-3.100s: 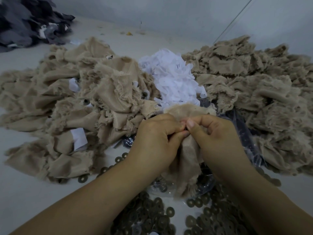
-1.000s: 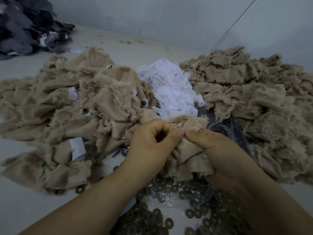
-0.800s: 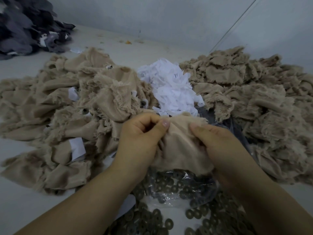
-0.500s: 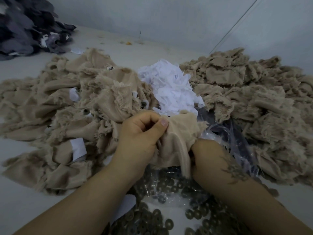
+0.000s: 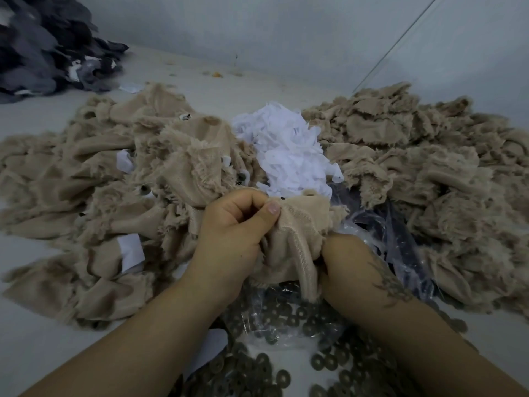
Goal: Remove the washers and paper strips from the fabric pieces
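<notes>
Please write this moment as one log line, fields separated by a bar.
left hand: pinches fabric piece | right hand: grips its lower edge | washers: loose below

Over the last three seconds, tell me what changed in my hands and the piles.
The fabric piece was bunched between both thumbs, then spread open. The right hand dropped from its top edge to grip its lower side. The left hand kept pinching the top. The fabric piles, paper heap and washers stayed put.
</notes>
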{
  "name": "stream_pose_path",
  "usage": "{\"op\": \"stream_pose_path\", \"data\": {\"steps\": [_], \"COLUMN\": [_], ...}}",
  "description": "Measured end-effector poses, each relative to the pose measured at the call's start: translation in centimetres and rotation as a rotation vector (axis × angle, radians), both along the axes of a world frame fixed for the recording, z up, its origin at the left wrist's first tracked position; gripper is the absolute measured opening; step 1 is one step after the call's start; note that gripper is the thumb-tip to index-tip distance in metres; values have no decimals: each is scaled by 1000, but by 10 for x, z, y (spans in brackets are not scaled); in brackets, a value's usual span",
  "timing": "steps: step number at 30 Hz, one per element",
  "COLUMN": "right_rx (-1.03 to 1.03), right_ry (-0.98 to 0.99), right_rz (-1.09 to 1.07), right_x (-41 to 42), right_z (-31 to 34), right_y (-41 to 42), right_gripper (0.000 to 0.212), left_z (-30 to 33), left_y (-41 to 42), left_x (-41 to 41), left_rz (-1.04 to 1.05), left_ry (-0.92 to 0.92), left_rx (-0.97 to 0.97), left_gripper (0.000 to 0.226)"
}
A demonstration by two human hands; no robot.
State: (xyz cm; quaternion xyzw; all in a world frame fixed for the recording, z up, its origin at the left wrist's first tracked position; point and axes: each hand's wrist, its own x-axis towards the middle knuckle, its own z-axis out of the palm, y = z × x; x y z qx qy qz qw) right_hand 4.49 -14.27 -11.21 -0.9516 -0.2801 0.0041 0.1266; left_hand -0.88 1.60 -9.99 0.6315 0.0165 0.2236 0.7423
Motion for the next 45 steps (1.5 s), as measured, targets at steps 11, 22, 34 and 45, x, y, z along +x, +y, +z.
{"op": "stream_pose_path", "data": {"steps": [11,22,34,45], "right_rx": [1132,1320,1307,1246], "right_ry": [787,836,817,754], "right_rz": [-144,-266,-282,-173], "right_x": [1,-5,-10,-14], "right_z": [22,11,10,17], "right_y": [-11,0,-1,0], "right_gripper": [24,25,32,49], "left_z": [1,-2,-7,-6], "left_y": [1,-6,-10,-12], "left_x": [0,-3,-2,-4], "left_rz": [-27,-70,-17,18], "left_ry": [-23,-57,-87,-86], "left_rx": [15,166,350,477], "left_gripper": [30,16,16,14]}}
